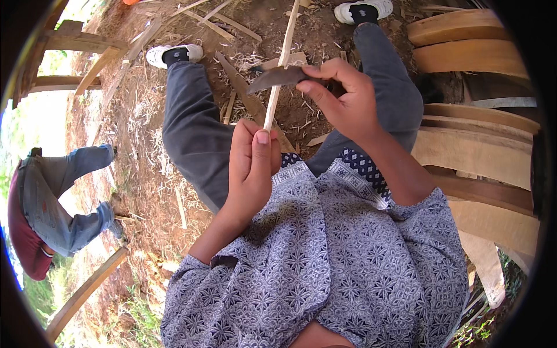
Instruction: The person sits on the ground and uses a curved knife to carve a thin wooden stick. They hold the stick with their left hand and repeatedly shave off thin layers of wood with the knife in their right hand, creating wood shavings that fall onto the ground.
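Observation:
My left hand (253,159) is closed around the lower end of a thin pale wooden stick (288,36), with the thumb pressed along it. The stick points up and away from me, between my spread knees. In my right hand (347,97) is a knife with a dark, curved blade (271,80), pinched between thumb and fingers. Its blade lies across the stick a little beyond my left hand. The fingers hide most of the knife's handle.
Wood shavings and offcuts litter the dirt ground (145,110). Stacked curved-looking boards (464,153) stand close on my right. At the left, a person in jeans (64,197) stands near a wooden beam (87,293). A wooden frame (75,43) is at the far left.

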`<state>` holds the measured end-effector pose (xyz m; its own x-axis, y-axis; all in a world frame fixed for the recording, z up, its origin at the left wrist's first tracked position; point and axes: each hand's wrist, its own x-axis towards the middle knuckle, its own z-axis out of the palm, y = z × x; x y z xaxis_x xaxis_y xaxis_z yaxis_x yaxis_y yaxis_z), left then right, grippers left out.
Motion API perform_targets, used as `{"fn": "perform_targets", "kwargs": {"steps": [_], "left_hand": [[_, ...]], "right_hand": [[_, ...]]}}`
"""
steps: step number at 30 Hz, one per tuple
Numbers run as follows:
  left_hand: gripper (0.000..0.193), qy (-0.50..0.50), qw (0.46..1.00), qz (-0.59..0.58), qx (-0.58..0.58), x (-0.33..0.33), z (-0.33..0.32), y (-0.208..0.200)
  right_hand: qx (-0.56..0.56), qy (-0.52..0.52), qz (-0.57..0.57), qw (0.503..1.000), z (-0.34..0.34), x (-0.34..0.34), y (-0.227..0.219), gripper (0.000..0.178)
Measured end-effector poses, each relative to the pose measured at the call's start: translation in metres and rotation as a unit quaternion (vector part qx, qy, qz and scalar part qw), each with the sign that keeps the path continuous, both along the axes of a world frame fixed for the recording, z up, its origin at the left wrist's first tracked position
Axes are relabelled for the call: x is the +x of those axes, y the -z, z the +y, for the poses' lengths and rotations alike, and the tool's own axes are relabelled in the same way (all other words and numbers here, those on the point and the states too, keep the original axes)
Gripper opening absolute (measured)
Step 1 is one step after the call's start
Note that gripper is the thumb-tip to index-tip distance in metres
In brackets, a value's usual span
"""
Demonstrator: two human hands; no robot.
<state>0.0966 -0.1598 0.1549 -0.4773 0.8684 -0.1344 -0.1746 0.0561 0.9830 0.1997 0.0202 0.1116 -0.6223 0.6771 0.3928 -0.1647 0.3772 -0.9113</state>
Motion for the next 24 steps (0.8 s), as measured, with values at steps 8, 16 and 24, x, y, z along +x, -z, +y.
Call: {"fn": "perform_targets", "kwargs": {"steps": [8, 16, 24], "left_hand": [[0.020, 0.013, 1.000, 0.000, 0.010, 0.006, 0.000, -0.009], [0.029, -0.010, 0.998, -0.069, 0.007, -0.004, -0.014, 0.003], [0.032, 0.011, 0.997, -0.076, -0.001, 0.000, 0.000, -0.003]], "right_hand": [[-0.021, 0.159, 0.106, 0.981, 0.030, 0.004, 0.007, 0.014], [-0.101, 0.185, 0.082, 0.974, 0.061, 0.020, -0.001, 0.020], [-0.015, -0.063, 0.041, 0.997, -0.018, 0.009, -0.009, 0.021]]}}
